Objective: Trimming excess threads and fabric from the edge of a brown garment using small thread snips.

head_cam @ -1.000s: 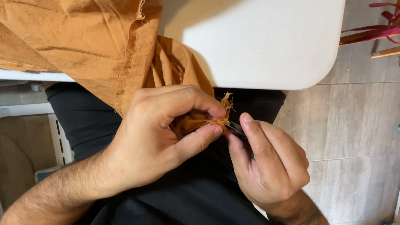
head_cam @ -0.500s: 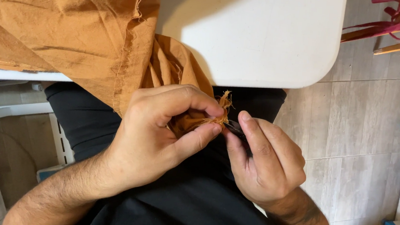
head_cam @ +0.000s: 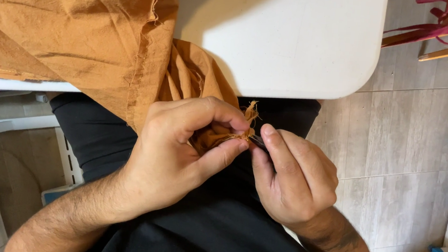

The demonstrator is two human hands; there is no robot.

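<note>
No packages, labels, signs or screens visible anywhere in the head view; nothing printed to report.

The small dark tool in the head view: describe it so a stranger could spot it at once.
Start at the white table with the rumpled orange cloth hanging off its near edge. Follow the cloth down to the frayed corner pinched by the left hand. The small dark slim tool pokes from the right hand fingertips against that fraying, the only dark, hard thing between the hands.
</note>
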